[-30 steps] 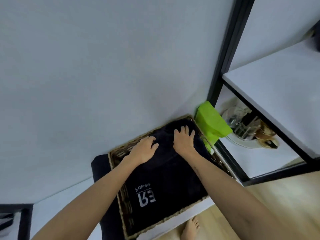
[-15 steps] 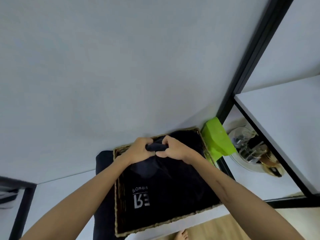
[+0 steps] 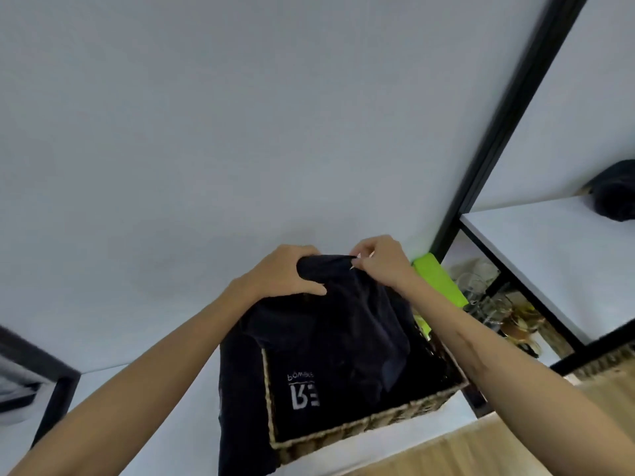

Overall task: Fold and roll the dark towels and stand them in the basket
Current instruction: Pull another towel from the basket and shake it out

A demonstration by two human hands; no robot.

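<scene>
Lifting a dark towel (image 3: pixel 330 304) by its top edge, both hands work above the woven basket (image 3: pixel 360 426) in the head view, the only view there is. The left hand (image 3: pixel 285 273) curls round the bunched left end of that edge, thumb underneath. The right hand (image 3: pixel 381 262) pinches the right end between thumb and fingertips. The cloth hangs from the two grips down into the basket, creased and part twisted, its lower part lying on another dark cloth with pale lettering (image 3: pixel 304 395) that fills the basket floor. More dark fabric (image 3: pixel 240 407) drapes over the basket's left wall onto the white shelf (image 3: pixel 165 400). A green block (image 3: pixel 439 283) sits just right of the basket, against the black frame post (image 3: pixel 508 121). Glassware (image 3: pixel 481 290) stands on the lower shelf to the right, and a dark bundle (image 3: pixel 615 190) lies on the upper right shelf.

The step in hand looks like drawing one towel out to fold it. To do it well, the hands should probably move apart along the edge until it is taut, so the twist falls out and the corners can be found. Raising it clear of the basket rim before spreading would likely keep it from dragging the lettered cloth along. The lower hem is hidden in the folds, so whether it is free I cannot tell.
</scene>
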